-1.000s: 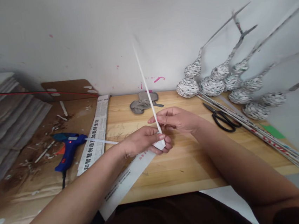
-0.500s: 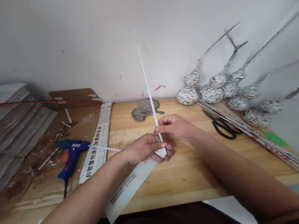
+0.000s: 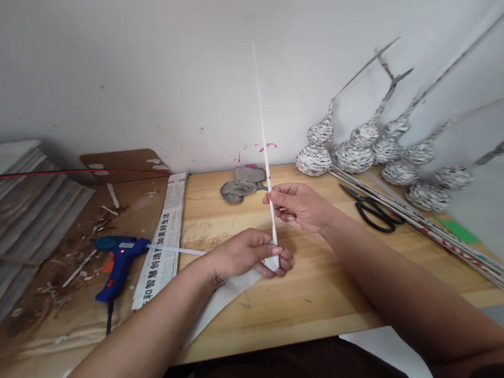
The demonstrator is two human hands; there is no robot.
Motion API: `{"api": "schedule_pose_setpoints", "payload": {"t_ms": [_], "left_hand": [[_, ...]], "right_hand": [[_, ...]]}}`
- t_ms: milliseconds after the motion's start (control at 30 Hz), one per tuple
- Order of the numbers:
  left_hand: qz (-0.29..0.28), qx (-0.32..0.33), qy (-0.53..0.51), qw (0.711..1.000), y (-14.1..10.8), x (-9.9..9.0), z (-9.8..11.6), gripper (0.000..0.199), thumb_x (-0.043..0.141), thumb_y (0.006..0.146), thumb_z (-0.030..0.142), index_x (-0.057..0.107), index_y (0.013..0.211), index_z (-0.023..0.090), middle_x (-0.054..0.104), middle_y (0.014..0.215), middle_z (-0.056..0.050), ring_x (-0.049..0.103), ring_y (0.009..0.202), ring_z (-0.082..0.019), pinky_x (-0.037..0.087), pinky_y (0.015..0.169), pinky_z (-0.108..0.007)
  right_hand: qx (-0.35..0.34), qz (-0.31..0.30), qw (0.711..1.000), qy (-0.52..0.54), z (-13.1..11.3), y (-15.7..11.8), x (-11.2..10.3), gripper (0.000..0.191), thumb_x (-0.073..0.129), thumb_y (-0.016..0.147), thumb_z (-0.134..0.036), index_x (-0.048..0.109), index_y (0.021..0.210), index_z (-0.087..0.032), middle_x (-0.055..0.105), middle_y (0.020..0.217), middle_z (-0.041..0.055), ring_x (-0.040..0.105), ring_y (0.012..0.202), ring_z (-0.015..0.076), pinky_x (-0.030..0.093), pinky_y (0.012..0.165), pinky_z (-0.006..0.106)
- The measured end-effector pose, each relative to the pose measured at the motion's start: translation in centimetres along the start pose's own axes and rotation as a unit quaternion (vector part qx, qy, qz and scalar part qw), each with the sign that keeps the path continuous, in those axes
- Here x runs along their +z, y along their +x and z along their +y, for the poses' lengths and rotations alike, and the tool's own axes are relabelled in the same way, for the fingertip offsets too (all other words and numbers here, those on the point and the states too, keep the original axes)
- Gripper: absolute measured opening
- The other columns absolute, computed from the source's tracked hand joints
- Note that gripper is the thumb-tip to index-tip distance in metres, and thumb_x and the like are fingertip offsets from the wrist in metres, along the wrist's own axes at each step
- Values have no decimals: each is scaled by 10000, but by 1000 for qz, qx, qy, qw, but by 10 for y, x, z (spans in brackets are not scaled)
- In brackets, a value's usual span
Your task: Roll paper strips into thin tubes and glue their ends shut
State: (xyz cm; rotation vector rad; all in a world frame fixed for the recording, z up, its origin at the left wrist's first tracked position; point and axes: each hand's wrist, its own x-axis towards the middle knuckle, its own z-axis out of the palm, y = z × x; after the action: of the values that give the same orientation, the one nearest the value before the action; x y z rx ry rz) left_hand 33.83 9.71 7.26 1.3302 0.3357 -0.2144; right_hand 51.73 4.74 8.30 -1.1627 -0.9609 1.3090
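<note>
Both hands on thin wht paper rod, mid-table

L hand (image 3: 247, 253) grips the lower end of the wht paper rod (image 3: 266, 158), thumb on top, fingers curled under. R hand (image 3: 300, 204) pinches the same rod a bit higher, thumb & index. Hands are near each other but not touching. Rod is approx upright above the table (image 3: 331, 318), its thin tip up against the wht wall (image 3: 177, 59) in view. A flat paper strip (image 3: 227, 298) runs from L hand down-left, partly hidden by the L forearm.

Left side: blue glue gun (image 3: 119, 267) w/ small red light, on brown cardboard (image 3: 81, 315); newspaper strips (image 3: 159, 263) just beside it, paper stack (image 3: 9, 212) further left. Back of table: gray cloth (image 3: 236, 189), nr the wall. Right side: blk-handled scissors (image 3: 374, 213) beside a bundle of paper rods (image 3: 425, 226), plus several woven gourd shapes (image 3: 314, 160) w/ stems, nr the wall.
</note>
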Motion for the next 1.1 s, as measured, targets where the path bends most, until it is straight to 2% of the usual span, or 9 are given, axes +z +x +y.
{"api": "schedule_pose_setpoints", "payload": {"t_ms": [67,233,367,533,600,733,867,933,1100], "left_hand": [[-6,1,-7,1000,0,0,0,358,570,860,445,680,979,126,668,988,-118,626,872,-180,489,846,-376],[-10,-3,-12,1000,2,0,-3,356,574,854,453,666,970,129,662,975,-109,624,865,-183,498,822,-370],[-11,-9,-8,1000,1,0,-3,337,560,868,433,662,993,137,666,984,-106,628,873,-179,501,816,-362],[-21,-3,-6,1000,1,-1,-4,314,553,878,414,665,988,142,667,987,-105,629,888,-177,504,810,-352],[-22,-2,-10,1000,2,-1,-5,322,561,872,422,669,994,144,669,989,-108,632,895,-184,505,814,-358],[-15,-4,-13,1000,2,-2,-5,335,568,863,436,673,988,144,672,993,-109,632,887,-185,498,835,-378],[0,-2,-3,1000,1,-4,-4,333,560,866,441,669,986,150,672,966,-95,627,877,-179,490,833,-374],[3,-1,-1,1000,1,-5,-3,342,554,868,445,667,995,148,670,964,-97,626,877,-182,492,827,-376],[0,4,-2,1000,1,-6,-5,342,547,872,447,658,999,150,666,968,-98,621,881,-181,493,826,-372]], "right_hand": [[-1,-8,1000,-9,0,0,1,313,741,717,-434,697,824,-143,511,591,-22,403,501,57,187,414,212],[-19,59,998,10,-1,0,1,343,792,653,-413,578,605,-150,465,530,-41,345,461,45,160,411,217],[-26,10,999,16,-4,-1,-2,327,709,742,-467,691,823,-151,501,599,-22,345,479,52,176,421,225],[-54,60,997,-1,-5,0,-6,314,752,697,-451,662,714,-151,468,560,-27,333,477,57,157,416,229],[-37,36,999,-13,-7,-1,-8,342,714,723,-493,672,756,-155,478,578,-21,353,489,63,161,416,225],[15,-60,990,-128,-13,-6,-10,376,688,749,-487,707,874,-133,528,604,-6,379,497,65,201,427,222],[-27,-51,965,-257,-16,-8,-9,333,729,706,-459,675,716,-131,554,615,-6,440,559,85,327,508,230],[-40,-47,952,-300,-16,-8,-8,338,716,716,-463,648,660,-136,545,599,-11,437,560,89,334,519,237],[-43,-41,941,-334,-19,-10,-6,334,669,763,-465,658,696,-137,579,628,5,462,576,100,352,527,242]]}}
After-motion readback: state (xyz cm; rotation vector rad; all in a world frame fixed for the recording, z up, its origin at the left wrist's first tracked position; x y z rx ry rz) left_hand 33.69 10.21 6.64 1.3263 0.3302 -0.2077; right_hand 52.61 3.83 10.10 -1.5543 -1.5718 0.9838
